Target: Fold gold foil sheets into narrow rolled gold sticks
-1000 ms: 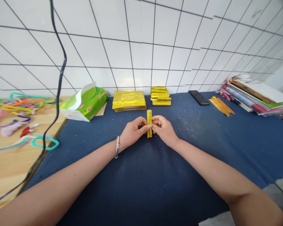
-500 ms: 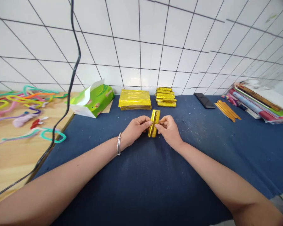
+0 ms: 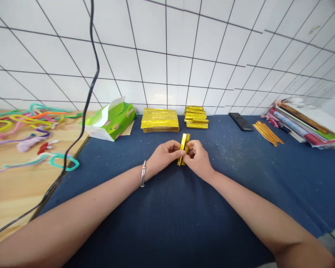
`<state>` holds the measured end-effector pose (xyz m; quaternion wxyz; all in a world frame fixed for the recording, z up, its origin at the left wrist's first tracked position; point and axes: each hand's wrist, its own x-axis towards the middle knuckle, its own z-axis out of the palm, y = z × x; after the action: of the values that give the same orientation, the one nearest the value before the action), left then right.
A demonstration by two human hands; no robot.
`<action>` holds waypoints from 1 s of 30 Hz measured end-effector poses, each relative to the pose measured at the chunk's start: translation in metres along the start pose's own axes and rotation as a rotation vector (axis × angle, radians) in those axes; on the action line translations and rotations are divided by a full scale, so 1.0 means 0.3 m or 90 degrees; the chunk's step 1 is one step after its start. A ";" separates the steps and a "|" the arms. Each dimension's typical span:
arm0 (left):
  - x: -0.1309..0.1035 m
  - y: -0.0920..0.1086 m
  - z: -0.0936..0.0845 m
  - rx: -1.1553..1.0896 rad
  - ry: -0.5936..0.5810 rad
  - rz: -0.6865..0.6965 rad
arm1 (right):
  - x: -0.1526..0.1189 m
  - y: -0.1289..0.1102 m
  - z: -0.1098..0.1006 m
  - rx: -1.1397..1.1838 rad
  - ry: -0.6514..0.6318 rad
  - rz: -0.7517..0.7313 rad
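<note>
A narrow folded strip of gold foil paper (image 3: 183,143) stands nearly upright between my two hands, above the dark blue cloth (image 3: 167,219). My left hand (image 3: 167,153) grips its left side, thumb across the front and fingers curled behind. On the other side, my right hand (image 3: 197,158) pinches the strip between thumb and bent fingers. Both thumb tips nearly meet low on the strip. Behind it lie a flat stack of gold foil paper (image 3: 160,120) and a small pile of folded gold strips (image 3: 195,117).
A green tissue pack (image 3: 111,119) sits at the back left. Colourful pipe cleaners (image 3: 30,119) cover the wooden table, with a black cable (image 3: 88,96) hanging in front. Rightward are a black phone (image 3: 241,121), several flat orange-gold strips (image 3: 268,133) and a pile of books (image 3: 307,121).
The foil strip has been folded narrower along its length, its two halves brought closer together. My hands have moved nearer each other, the left thumb shifting right across the strip.
</note>
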<state>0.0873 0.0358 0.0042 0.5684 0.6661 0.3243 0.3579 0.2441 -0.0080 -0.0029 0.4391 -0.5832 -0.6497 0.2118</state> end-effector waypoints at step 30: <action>-0.009 0.005 -0.011 0.263 0.052 0.060 | -0.004 -0.015 -0.008 0.007 -0.009 -0.003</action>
<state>0.0831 0.0351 0.0057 0.3886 0.7681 0.3818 0.3366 0.2436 -0.0108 0.0015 0.4380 -0.5778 -0.6530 0.2187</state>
